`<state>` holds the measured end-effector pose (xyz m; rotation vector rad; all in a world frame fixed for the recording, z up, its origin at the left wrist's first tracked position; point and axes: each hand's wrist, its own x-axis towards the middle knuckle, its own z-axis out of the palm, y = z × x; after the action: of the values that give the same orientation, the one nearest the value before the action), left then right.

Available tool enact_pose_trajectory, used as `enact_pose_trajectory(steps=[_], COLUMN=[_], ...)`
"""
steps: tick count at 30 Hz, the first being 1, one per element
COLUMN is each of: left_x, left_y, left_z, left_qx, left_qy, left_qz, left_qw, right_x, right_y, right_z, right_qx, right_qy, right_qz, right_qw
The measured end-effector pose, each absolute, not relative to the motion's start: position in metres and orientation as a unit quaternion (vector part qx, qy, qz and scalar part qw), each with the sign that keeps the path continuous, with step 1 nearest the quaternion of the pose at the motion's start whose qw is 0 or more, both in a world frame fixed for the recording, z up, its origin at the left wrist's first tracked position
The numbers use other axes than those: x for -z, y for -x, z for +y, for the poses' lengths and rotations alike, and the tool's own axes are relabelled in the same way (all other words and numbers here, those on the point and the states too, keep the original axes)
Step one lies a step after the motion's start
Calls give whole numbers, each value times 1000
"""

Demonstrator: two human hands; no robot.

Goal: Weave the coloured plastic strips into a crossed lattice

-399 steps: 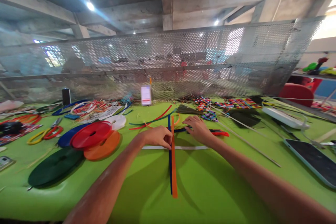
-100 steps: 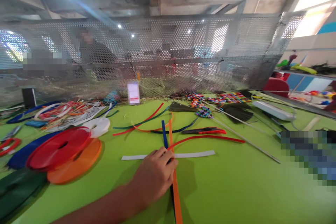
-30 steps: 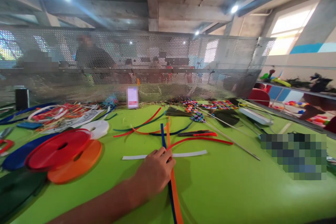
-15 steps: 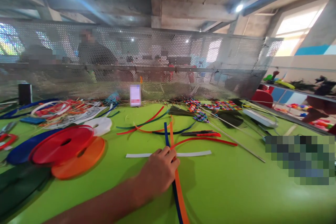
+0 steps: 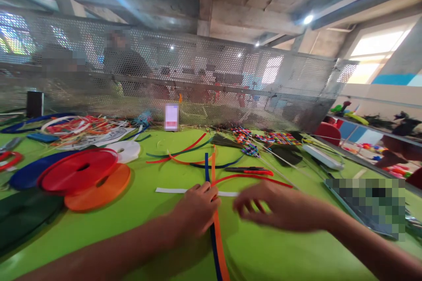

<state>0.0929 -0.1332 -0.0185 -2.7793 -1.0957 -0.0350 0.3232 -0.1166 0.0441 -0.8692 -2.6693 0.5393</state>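
My left hand (image 5: 198, 206) is closed over the spot where flat strips cross, pressing them to the green table. An orange strip (image 5: 221, 248) and a dark blue strip (image 5: 215, 246) run lengthwise under its fingers. A white strip (image 5: 169, 190) crosses beneath them, and a red strip (image 5: 253, 176) curves away to the right. The exact crossing is hidden by my fingers. My right hand (image 5: 270, 206), a little blurred, hovers just right of the crossing over the white strip's right end, its curved fingers apart and nothing visible in them.
Left are rolls of strip: red (image 5: 62, 175), orange (image 5: 112, 186), white (image 5: 132, 151) and dark green (image 5: 29, 215), with scissors (image 5: 9, 158) beyond. A utility knife (image 5: 250, 170) and loose strips lie ahead. Woven pieces (image 5: 250, 147) sit farther back before a perforated metal screen (image 5: 211, 83).
My right hand has come in from the right and now hangs beside the crossing. My left hand stays on the strips. The view has shifted and tilted slightly.
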Motion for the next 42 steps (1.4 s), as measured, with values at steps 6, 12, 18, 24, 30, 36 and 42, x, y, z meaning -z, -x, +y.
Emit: enact_pose_trajectory(steps=[6, 12, 18, 24, 30, 36, 42], left_x=[28, 23, 26, 29, 23, 23, 20], left_y=[-92, -91, -93, -94, -94, -94, -94], left_z=[-131, -136, -136, -137, -140, -141, -140], left_qx=[48, 57, 77, 101, 71, 67, 54], left_qy=[925, 926, 925, 926, 931, 930, 931], left_qz=[-361, -353, -349, -333, -332, -338, -344], left_qw=[111, 117, 130, 148, 131, 128, 111], right_x=[-12, 27, -1, -6, 5, 4, 15], right_y=[-277, -278, -291, -305, -324, -336, -333], right_z=[-54, -50, -56, -57, -55, -50, -44], right_qx=[-83, -67, -121, -148, -161, -160, -157], right_qy=[337, 318, 345, 314, 320, 317, 324], right_qz=[-926, -928, -920, -933, -924, -929, -911], right_qw=[151, 182, 140, 99, 134, 105, 203])
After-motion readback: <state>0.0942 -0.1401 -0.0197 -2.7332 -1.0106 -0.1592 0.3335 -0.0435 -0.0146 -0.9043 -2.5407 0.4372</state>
